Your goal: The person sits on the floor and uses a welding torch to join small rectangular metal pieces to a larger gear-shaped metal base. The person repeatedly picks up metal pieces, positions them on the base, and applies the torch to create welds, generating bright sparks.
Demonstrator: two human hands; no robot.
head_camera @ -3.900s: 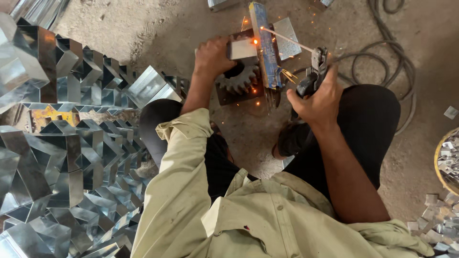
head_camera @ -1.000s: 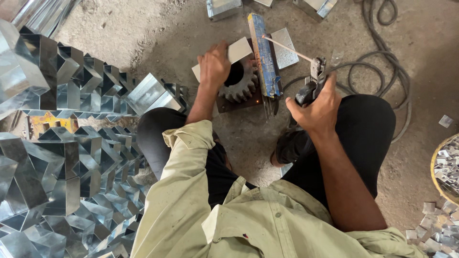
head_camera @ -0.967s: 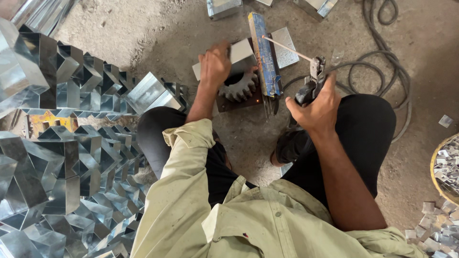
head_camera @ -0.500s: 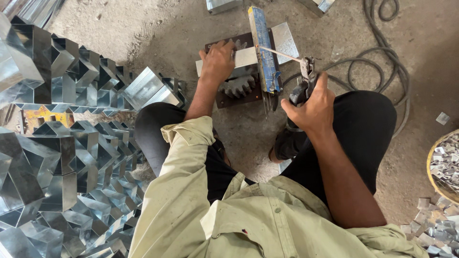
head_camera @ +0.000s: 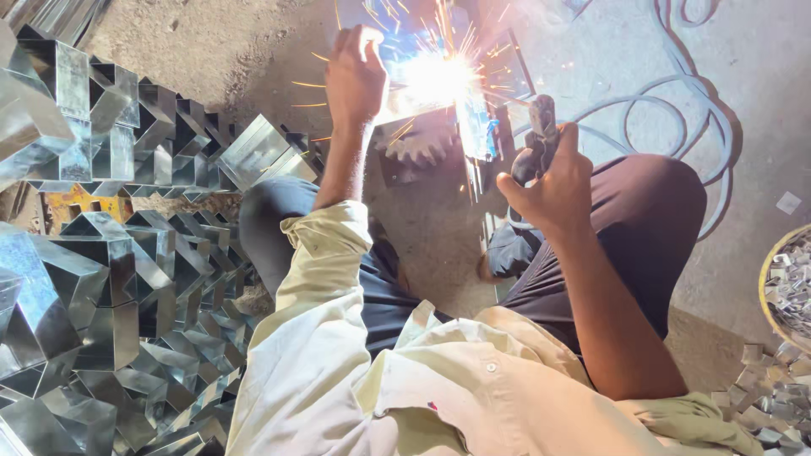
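Welding in progress on the floor here. The right hand (head_camera: 553, 173) has its grip closed tight round the electrode holder (head_camera: 539, 135), rod tip buried in a white arc (head_camera: 435, 78) throwing sparks. The left hand (head_camera: 355, 72) is pressed flat on the metal piece (head_camera: 405, 34) right beside the glare, fingers spread, not clutching anything. The work sits on the ground just above a toothed gear (head_camera: 418, 145). To do this well, probably keep the arc short and steady and the bare left fingers clear of the sparks. No labels or signs visible, just shiny folded sheet-metal boxes (head_camera: 101, 279) stacked left and a round basket of scraps (head_camera: 790, 287) right.
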